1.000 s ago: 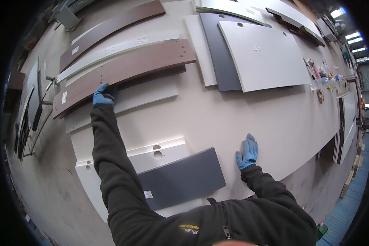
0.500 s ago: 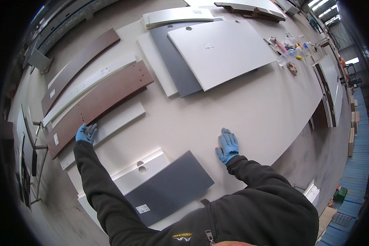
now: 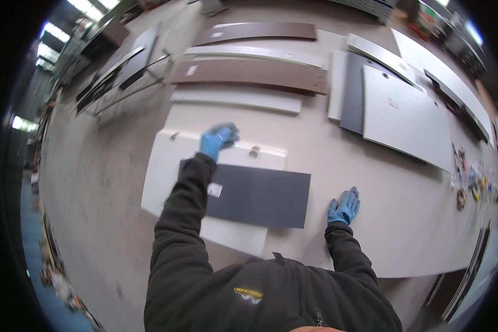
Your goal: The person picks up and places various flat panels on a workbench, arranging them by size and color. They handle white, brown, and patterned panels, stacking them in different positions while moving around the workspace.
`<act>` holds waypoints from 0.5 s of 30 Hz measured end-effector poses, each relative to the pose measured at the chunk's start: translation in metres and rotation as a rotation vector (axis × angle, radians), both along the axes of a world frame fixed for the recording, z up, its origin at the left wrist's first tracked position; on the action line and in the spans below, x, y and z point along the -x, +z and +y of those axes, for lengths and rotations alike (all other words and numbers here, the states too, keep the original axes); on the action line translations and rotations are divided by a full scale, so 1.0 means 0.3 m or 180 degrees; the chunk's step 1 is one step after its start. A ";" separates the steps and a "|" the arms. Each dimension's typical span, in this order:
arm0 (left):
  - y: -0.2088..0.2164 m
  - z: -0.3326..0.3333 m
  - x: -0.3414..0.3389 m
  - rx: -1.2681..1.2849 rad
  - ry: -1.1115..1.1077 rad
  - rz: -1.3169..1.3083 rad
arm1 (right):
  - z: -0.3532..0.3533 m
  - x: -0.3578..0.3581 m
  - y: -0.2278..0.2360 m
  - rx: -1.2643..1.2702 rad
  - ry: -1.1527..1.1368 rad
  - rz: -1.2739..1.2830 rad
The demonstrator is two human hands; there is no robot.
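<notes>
My left hand (image 3: 218, 139), in a blue glove and slightly blurred, is over the far edge of a white panel (image 3: 166, 160) with round holes. Its fingers are loosely bent and apart, with nothing visible in them. A dark grey rectangular panel (image 3: 260, 193) with a white label lies on the white panel, partly behind my left forearm. My right hand (image 3: 345, 206), also gloved in blue, rests flat on the pale tabletop (image 3: 404, 227) with fingers stretched out, to the right of the grey panel. Beyond my left hand lie a narrow white board (image 3: 238, 99) and a brown board (image 3: 249, 74).
Another brown strip (image 3: 254, 33) and a white strip (image 3: 260, 54) lie farther back. At the right, a large white panel (image 3: 404, 116) overlaps a dark grey one (image 3: 353, 99). Small bagged parts (image 3: 473, 180) lie near the right edge. A metal stand (image 3: 133, 83) holds panels at far left.
My left hand has moved away from the brown board, back toward me, over the white panel with holes. My right hand stays flat on the tabletop. The whole view has turned.
</notes>
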State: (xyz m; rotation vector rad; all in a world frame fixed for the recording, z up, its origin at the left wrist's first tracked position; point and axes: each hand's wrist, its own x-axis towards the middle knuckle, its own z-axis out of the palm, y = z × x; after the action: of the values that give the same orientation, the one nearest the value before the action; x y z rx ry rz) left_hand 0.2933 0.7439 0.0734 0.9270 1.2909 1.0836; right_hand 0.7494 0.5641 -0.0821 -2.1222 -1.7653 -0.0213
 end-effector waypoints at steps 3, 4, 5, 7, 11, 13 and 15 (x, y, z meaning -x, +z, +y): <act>-0.008 -0.413 -0.023 0.0415 0.0223 -0.0032 | -0.029 -0.001 -0.008 0.0011 -0.0071 0.0040; -0.026 -0.551 -0.023 0.0623 0.0465 -0.0011 | -0.042 -0.009 -0.010 -0.0007 0.0007 0.0084; -0.047 -0.687 -0.018 0.0746 0.0688 -0.0070 | -0.051 -0.020 -0.013 0.0037 0.0044 0.0143; -0.103 -0.948 -0.007 0.1060 0.1158 -0.0222 | -0.077 -0.047 -0.020 0.0050 0.0136 0.0290; -0.200 -1.305 0.017 0.1585 0.1823 -0.0629 | -0.174 -0.074 -0.040 -0.0264 0.0531 0.0953; -0.227 -1.394 0.009 0.1545 0.1874 -0.0567 | -0.236 -0.050 -0.041 -0.0292 0.0749 0.1222; -0.238 -1.424 0.016 0.1369 0.1664 -0.0854 | -0.296 -0.018 -0.025 -0.0182 0.0828 0.1419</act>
State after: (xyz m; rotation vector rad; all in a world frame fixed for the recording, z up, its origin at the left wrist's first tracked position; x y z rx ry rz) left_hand 0.2885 0.3168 0.0020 0.1119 1.4953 1.2060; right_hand 0.7549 0.4751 -0.0897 -1.6762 -1.7199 0.4304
